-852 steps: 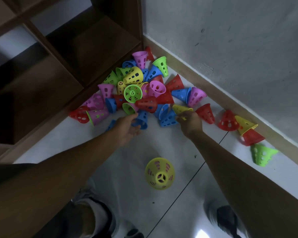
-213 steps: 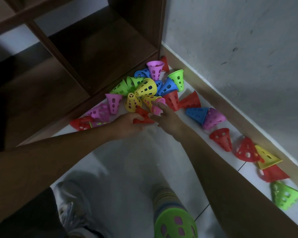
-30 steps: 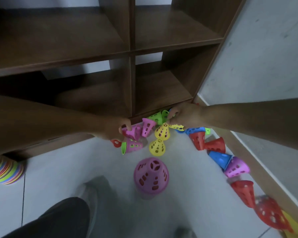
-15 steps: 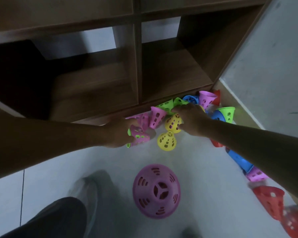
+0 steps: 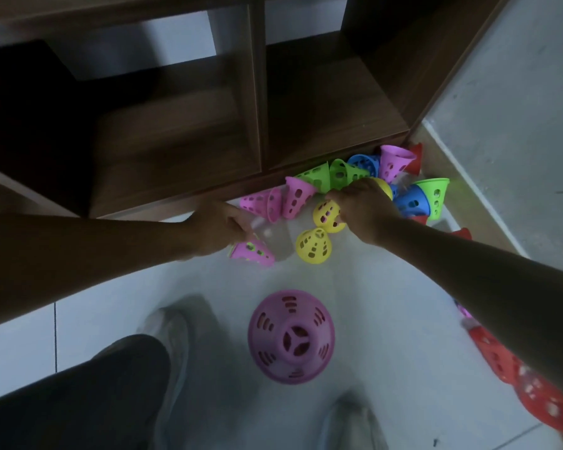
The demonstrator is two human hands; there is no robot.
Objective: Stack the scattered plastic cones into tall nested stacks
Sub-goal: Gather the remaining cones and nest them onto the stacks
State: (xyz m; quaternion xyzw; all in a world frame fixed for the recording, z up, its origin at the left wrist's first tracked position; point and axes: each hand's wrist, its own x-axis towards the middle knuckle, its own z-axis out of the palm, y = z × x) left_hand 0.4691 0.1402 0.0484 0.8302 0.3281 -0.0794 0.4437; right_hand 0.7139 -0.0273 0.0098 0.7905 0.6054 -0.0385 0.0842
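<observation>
Now your right hand (image 5: 361,209) pinches the yellow cone (image 5: 327,216); left hand (image 5: 218,228) grips a pink cone (image 5: 252,251): nest them squarely onto the stack (image 5: 291,336) below your wrists.

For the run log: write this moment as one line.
left hand: holds pink cone | right hand: grips yellow cone | pink-topped stack: upright on floor | loose cones remain by shelf

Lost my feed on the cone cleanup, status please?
Left hand grips a pink cone. Right hand grips a yellow cone. Pink-topped stack stands on the floor; loose cones against the shelf.
</observation>
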